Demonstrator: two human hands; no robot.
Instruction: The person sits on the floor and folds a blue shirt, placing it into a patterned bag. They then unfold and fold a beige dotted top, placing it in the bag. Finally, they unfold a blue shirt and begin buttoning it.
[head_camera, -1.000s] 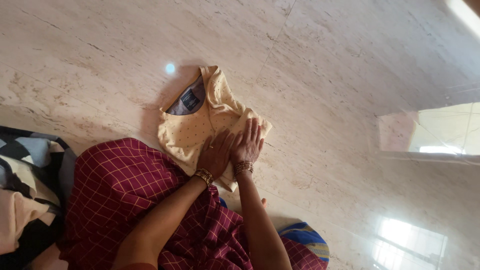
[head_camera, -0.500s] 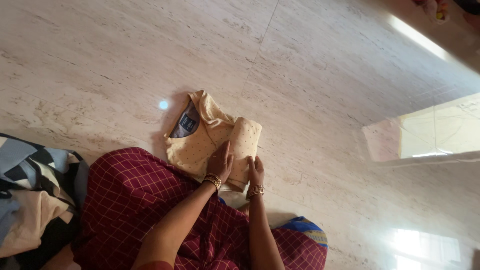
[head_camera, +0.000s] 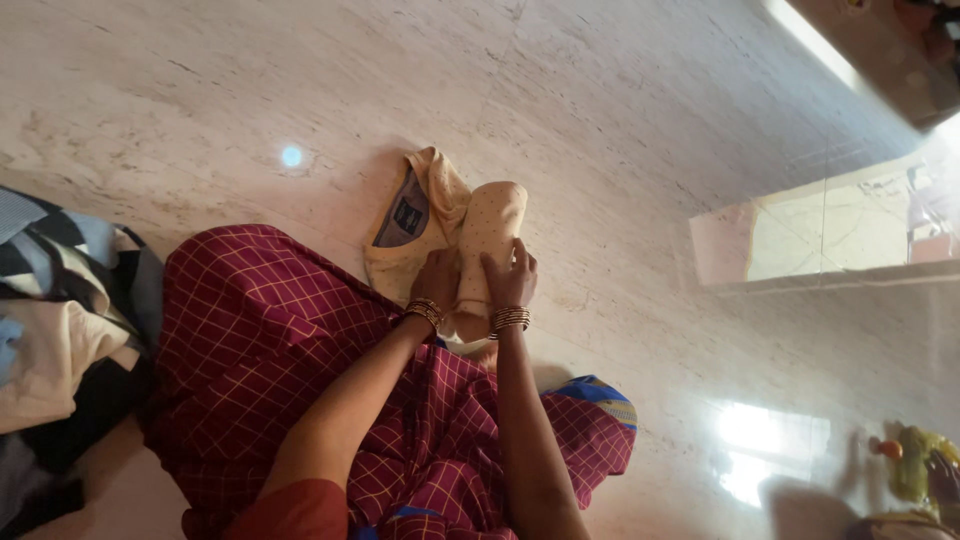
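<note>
Both hands grip one folded garment, a pale yellow shirt (head_camera: 450, 235) with small dark dots, lying on the marble floor (head_camera: 620, 130) just beyond the person's knees. Left hand (head_camera: 437, 280) is closed over the near edge of the shirt, fingers curled into the cloth. Right hand (head_camera: 510, 278) is closed over the same edge just beside it, pinching a rolled or doubled part that stands up from the floor, probably so the fold keeps its shape. Stacked gold bangles (head_camera: 510, 319) circle both wrists. At the far end of the shirt, the neckline lies open and shows a grey inner collar patch with a dark label (head_camera: 405, 215).

Nearer than the shirt, a maroon checked cloth (head_camera: 290, 350) with thin yellow lines covers the person's lap, and a blue and yellow border (head_camera: 600, 395) shows at its right edge. Left of the shirt, well apart, a heap of other clothes (head_camera: 60, 320) in black, grey, blue and cream rests on the floor. Beyond the shirt and to its left, a small bright light spot (head_camera: 291, 156) glints on the marble. Right of the shirt, well apart, sunlit patches (head_camera: 820, 235) fall across the floor.
</note>
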